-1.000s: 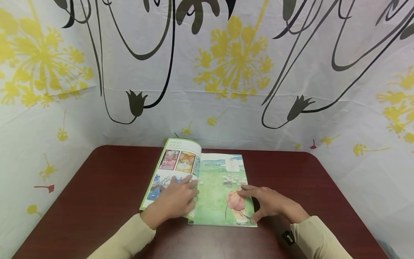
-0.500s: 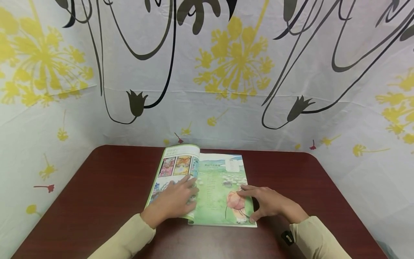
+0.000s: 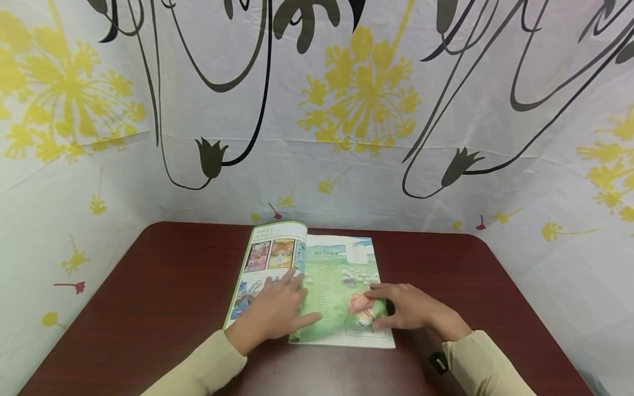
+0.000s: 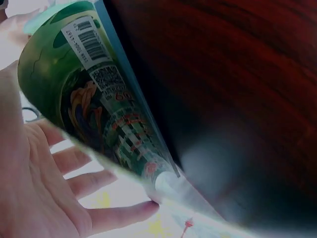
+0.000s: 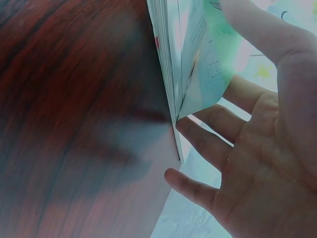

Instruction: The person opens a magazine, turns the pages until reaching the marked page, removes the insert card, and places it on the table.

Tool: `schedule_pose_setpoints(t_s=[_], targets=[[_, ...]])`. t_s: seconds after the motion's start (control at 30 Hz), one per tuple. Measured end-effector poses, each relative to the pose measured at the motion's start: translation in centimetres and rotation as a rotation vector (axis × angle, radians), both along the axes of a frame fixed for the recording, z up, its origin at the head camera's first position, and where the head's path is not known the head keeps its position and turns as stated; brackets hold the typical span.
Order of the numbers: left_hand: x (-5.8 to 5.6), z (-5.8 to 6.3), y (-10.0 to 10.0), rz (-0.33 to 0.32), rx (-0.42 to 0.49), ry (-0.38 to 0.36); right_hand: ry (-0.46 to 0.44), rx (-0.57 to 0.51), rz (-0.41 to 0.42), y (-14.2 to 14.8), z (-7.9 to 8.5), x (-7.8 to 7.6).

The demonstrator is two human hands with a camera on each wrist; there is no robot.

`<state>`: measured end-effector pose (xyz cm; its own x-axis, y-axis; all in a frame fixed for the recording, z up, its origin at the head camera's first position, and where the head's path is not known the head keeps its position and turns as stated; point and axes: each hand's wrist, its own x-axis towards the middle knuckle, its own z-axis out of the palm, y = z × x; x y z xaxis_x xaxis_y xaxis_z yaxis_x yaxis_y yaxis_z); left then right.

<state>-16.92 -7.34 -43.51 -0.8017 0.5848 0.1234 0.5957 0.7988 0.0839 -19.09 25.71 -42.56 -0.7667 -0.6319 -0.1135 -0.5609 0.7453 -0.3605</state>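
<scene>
An open magazine (image 3: 324, 280) lies on the table, with pictures on its left page (image 3: 257, 234) and a green illustrated page on the right. My left hand (image 3: 275, 308) rests with spread fingers on the left page, its thumb reaching over the fold. At the lower right corner, my right hand (image 3: 413, 309) pinches a page between thumb and fingers. That page curls up, and a whiter page (image 3: 364, 336) shows beneath. In the right wrist view the lifted page (image 5: 205, 82) bends away from the stack. The left wrist view shows the bowed back cover (image 4: 44, 59) with a barcode.
The dark red wooden table (image 3: 163, 291) extends around the magazine on all sides. White cloth (image 3: 277, 121) with yellow and grey flower prints hangs behind the table and along both sides. A small black object (image 3: 438, 363) sits by the right sleeve.
The magazine's left side has come down flatter. My left thumb has spread right, over the fold. My right fingers have drawn inward, and the right page's lower corner has lifted.
</scene>
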Motion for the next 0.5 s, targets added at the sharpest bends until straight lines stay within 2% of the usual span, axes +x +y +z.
schedule_pose_setpoints(t_s=[0.23,0.5], targets=[[0.3,0.0,1.0,0.046,-0.042,0.019,0.035,-0.006,-0.008,-0.2,0.1,0.0],[0.4,-0.3,1.3,0.047,-0.066,0.068,-0.005,-0.014,-0.028,-0.4,0.2,-0.4]])
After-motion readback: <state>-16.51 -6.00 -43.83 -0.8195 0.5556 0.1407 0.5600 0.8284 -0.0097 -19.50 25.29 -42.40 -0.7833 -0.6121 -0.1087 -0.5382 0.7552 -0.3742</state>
